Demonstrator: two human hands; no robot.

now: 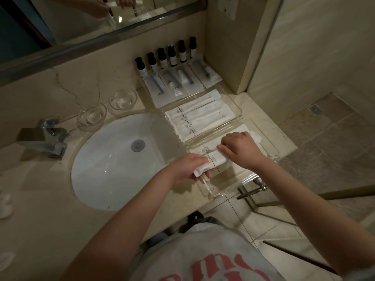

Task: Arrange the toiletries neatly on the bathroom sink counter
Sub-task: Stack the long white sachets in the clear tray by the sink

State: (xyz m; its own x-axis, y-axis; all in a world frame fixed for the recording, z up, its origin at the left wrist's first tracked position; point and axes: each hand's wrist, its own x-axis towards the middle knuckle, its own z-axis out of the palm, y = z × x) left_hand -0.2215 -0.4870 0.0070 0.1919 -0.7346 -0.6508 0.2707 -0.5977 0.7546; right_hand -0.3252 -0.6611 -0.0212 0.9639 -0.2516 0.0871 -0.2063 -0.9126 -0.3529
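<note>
Both hands work over the near clear acrylic tray (261,175) to the right of the sink. My left hand (187,167) grips the near end of a white wrapped packet (211,162), holding it just above the tray. My right hand (239,149) pinches the packet's far end, its fingers curled over more white packets lying in the tray. A second tray (236,110) behind holds several white sachets (200,120) in a neat row. Further back lie wrapped toothbrush kits (178,84), with several dark small bottles (172,55) lined up against the wall.
The white oval basin (113,159) fills the middle, with a chrome faucet (43,138) at its left. Two upturned glasses (107,108) stand behind the basin. A glass shower door with a metal handle (251,191) borders the counter's right end. A mirror (85,19) hangs above.
</note>
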